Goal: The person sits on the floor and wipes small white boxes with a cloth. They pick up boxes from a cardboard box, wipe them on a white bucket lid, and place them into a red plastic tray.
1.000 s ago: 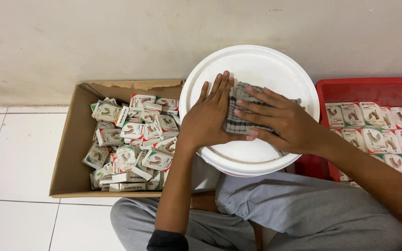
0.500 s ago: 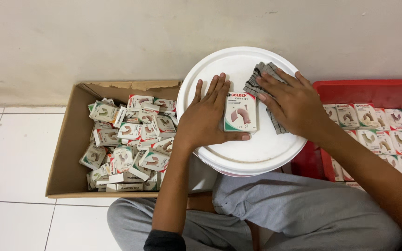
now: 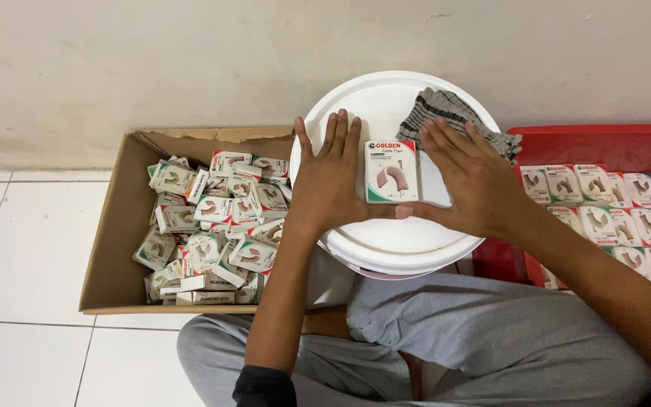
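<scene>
1 head camera looks steeply down, close, at the white lid (image 3: 386, 241) and lap.

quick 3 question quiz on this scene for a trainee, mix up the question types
1. True or false: the small box lies flat on the white lid between the left hand and the right hand.
2. Where is the grey checked cloth? A) in the cardboard box B) on the lid's far edge, beyond the right hand C) in the red tray
3. Fill in: the boxes in the red tray lie in neat ____, while those in the cardboard box are jumbled.

Key: 1 true; 2 B; 3 rows
</scene>
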